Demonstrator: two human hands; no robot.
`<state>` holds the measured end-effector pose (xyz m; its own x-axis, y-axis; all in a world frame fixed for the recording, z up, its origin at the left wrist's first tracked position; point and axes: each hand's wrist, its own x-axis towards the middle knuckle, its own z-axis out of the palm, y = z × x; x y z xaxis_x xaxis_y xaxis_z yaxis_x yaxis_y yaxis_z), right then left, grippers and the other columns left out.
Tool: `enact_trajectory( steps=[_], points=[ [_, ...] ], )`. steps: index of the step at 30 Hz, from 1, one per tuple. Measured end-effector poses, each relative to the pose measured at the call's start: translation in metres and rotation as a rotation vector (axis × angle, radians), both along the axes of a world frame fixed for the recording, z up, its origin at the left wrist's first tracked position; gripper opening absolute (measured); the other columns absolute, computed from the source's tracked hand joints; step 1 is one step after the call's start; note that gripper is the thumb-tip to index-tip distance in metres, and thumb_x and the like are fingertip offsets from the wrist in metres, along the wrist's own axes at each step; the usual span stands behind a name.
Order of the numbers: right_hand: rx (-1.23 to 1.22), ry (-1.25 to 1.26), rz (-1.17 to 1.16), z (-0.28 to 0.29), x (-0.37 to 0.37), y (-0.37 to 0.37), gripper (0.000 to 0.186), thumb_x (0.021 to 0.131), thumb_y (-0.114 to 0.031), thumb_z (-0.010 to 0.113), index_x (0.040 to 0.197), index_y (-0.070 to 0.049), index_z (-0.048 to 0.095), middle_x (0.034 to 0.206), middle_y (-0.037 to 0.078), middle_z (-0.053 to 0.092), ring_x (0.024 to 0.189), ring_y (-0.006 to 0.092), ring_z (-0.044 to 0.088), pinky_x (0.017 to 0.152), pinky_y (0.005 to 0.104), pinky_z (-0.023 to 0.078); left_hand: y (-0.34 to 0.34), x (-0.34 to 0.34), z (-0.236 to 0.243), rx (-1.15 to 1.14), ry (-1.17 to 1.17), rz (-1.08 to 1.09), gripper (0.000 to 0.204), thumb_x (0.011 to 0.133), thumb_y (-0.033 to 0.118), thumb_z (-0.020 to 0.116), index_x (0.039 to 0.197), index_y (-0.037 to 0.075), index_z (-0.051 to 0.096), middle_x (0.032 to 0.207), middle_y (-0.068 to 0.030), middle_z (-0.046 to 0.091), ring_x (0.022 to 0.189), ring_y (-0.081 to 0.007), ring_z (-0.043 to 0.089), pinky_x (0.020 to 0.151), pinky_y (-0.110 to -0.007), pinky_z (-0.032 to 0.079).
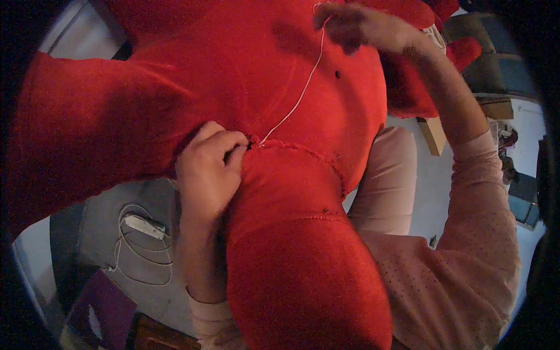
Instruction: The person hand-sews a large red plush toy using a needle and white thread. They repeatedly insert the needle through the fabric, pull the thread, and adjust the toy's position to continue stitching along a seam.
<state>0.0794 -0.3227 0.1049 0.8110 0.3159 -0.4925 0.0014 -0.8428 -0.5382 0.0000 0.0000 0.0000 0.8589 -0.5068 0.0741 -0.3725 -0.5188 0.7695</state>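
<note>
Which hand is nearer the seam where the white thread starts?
Left. The left hand is at the left end of that seam; the right hand holds the white thread well away, toward upper right.

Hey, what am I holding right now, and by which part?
Your left hand grips the red fabric form beside its stitched seam. White thread runs up to your right hand; blur hides whether and where it's pinched.
</note>
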Motion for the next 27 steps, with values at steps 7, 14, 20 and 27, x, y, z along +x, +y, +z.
enact_trajectory(
  steps=[7,14,20,27],
  points=[
    [0.249,0.207,0.005,-0.02,-0.052,0.071,0.023,0.077,-0.007,0.058,0.099,-0.002,0.066,0.072,0.005,0.065,0.059,0.0167,0.06,0.053,0.0301,0.051,-0.004,-0.003,0.002,0.242,0.007,-0.13,0.011,0.083,0.019,0.061,0.085,0.011,0.067,0.086,-0.0109,0.059,0.077,-0.0339,0.061,0.068,-0.044,0.048],
    [0.378,0.087,0.284,-0.055,-0.068,0.092,0.01,0.085,0.0,0.057,0.092,0.003,0.065,0.07,0.006,0.061,0.06,0.0102,0.055,0.056,0.0274,0.045,0.002,-0.002,0.002,0.122,0.015,-0.102,0.009,0.08,0.016,0.065,0.083,0.007,0.067,0.083,-0.0123,0.059,0.076,-0.0344,0.06,0.067,-0.044,0.048],
    [0.364,-0.007,0.347,-0.051,-0.07,0.099,0.007,0.083,-0.001,0.057,0.083,0.005,0.06,0.069,0.015,0.06,0.061,0.0155,0.056,0.057,0.0333,0.042,0.003,-0.003,0.0,0.052,0.039,-0.098,0.009,0.078,0.014,0.067,0.083,0.006,0.066,0.08,-0.0131,0.059,0.075,-0.0349,0.06,0.066,-0.045,0.047],
    [0.349,-0.123,0.391,-0.045,-0.071,0.105,0.007,0.078,-0.003,0.058,0.076,0.004,0.058,0.068,0.021,0.058,0.057,0.0311,0.054,0.056,0.0389,0.042,0.005,-0.005,0.002,0.018,-0.003,-0.1,0.009,0.076,0.011,0.068,0.082,0.005,0.066,0.078,-0.013,0.059,0.073,-0.0335,0.06,0.065,-0.042,0.047]
  ],
)
